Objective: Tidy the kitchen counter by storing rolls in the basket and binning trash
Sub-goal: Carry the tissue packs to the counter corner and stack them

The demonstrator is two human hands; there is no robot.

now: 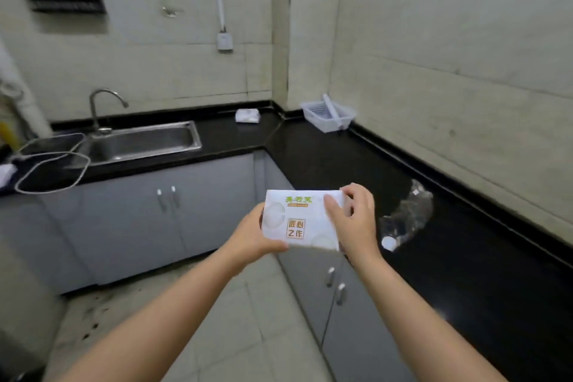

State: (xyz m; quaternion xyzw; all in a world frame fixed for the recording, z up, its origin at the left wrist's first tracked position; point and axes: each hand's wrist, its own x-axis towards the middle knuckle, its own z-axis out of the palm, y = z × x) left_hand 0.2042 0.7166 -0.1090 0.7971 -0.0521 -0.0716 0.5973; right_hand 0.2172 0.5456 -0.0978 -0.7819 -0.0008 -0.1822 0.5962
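I hold a white wrapped paper roll pack [297,220] with green and gold print in front of me, above the counter's inner corner edge. My left hand [254,236] grips its left side and my right hand [353,220] grips its right top corner. A second white roll pack [247,115] lies on the black counter [325,158] near the back wall. A clear plastic basket [328,113] with a raised handle stands in the far corner. A crushed clear plastic bottle [407,220] with a white cap lies on the counter just right of my right hand.
A steel sink [145,143] with a tap [105,105] sits in the left counter run. Wire racks [52,164] rest at the far left. Grey cabinet doors [173,214] stand below the counter, with tiled floor [242,319] under my arms.
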